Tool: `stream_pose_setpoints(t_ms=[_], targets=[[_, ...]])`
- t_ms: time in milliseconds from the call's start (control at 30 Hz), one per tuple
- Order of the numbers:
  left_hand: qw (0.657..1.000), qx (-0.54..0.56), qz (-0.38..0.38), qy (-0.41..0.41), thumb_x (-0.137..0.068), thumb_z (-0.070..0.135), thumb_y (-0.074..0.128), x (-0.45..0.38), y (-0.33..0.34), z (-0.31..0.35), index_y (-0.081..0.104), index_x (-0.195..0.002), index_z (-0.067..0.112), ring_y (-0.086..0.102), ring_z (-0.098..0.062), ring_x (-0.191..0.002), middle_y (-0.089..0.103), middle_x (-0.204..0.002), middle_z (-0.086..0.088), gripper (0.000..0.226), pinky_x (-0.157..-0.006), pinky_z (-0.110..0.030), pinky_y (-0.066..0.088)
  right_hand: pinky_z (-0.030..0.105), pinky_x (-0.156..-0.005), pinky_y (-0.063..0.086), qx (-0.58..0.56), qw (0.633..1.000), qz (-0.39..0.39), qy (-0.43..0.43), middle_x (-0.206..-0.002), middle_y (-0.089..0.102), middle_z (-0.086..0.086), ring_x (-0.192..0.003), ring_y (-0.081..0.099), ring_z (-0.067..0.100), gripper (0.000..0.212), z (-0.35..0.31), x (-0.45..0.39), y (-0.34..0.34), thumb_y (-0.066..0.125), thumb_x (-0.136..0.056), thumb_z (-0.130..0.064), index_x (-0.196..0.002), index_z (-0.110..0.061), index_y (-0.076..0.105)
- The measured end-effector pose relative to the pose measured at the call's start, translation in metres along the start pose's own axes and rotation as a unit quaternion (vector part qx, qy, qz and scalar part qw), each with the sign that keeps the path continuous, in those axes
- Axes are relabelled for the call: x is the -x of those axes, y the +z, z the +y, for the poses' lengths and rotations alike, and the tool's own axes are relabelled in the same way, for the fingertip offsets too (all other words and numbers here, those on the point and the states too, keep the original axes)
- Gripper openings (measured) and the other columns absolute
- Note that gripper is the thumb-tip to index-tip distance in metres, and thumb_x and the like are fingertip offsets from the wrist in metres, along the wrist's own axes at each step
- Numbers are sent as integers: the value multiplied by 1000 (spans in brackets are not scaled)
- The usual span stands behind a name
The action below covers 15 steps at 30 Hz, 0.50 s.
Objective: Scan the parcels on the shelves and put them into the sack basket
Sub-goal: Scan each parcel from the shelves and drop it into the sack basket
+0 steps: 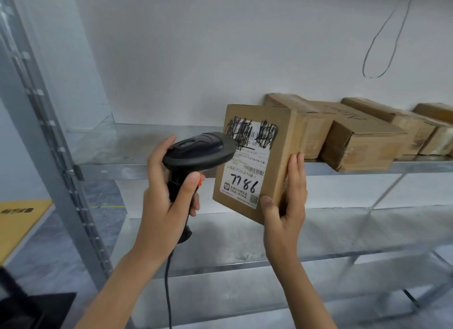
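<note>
I take the upper shelf [137,166] as my landmark; the held parcel [282,142] stands upright in front of its edge, gripped at its lower right corner by the right hand [285,206]; left of that parcel, just beside its label, sits the scanner [198,149] in the left hand [164,206]; on the shelf, behind and right of the held parcel, a row of boxes [360,142] runs rightward; below lies a lower shelf [318,233]; the upright post [44,157] stands at its left end.
</note>
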<state>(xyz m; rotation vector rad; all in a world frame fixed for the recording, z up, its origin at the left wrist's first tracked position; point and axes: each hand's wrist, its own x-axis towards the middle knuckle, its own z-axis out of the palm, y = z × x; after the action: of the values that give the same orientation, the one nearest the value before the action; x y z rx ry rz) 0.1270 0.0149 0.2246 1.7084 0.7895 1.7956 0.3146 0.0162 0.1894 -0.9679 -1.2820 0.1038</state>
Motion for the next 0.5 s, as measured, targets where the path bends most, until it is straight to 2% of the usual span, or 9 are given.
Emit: stream_pose_setpoints(t_ms=[100, 233, 300, 333, 400, 500], targets=[[1000, -2, -14, -15, -94, 43, 57, 12, 4, -7, 37, -138, 56, 56, -24, -54, 65, -87, -3, 50, -52, -30, 50, 32, -113, 29, 4, 1000, 6, 19, -165, 22, -10, -147, 26, 8, 72, 9, 24, -10, 51, -85, -33, -153, -35, 28], [998, -6, -36, -48, -93, 45, 57, 34, 9, -15, 36, -136, 60, 57, -28, -55, 66, -82, -5, 50, -52, -37, 51, 37, -111, 31, 33, 999, 12, 37, -165, 22, -8, -147, 29, 12, 73, 25, 60, -26, 51, -87, -34, -155, -37, 28], [996, -11, -54, -65, -93, 47, 56, 48, 14, -18, 35, -136, 62, 58, -26, -56, 67, -85, -2, 51, -53, -35, 52, 41, -111, 33, 54, 997, 24, 52, -166, 22, -5, -146, 30, 14, 73, 36, 75, -35, 52, -86, -33, -156, -34, 29], [995, -12, -64, -74, -92, 48, 56, 57, 17, -20, 35, -136, 63, 59, -24, -56, 68, -87, 0, 51, -53, -32, 52, 40, -111, 32, 65, 995, 32, 62, -166, 22, -6, -146, 30, 14, 74, 41, 81, -39, 52, -86, -31, -156, -31, 29], [992, -4, -80, -99, -91, 50, 57, 74, 23, -23, 35, -134, 64, 59, -19, -56, 68, -88, 3, 50, -53, -28, 51, 28, -111, 28, 84, 992, 49, 85, -166, 21, -9, -144, 31, 11, 74, 50, 90, -46, 53, -85, -29, -155, -28, 31], [986, 11, -99, -131, -90, 53, 57, 96, 32, -30, 36, -133, 65, 57, -18, -56, 68, -91, 4, 49, -54, -27, 50, 18, -110, 26, 119, 986, 58, 106, -166, 21, -11, -138, 34, 12, 77, 59, 97, -53, 52, -81, -27, -156, -31, 31]])
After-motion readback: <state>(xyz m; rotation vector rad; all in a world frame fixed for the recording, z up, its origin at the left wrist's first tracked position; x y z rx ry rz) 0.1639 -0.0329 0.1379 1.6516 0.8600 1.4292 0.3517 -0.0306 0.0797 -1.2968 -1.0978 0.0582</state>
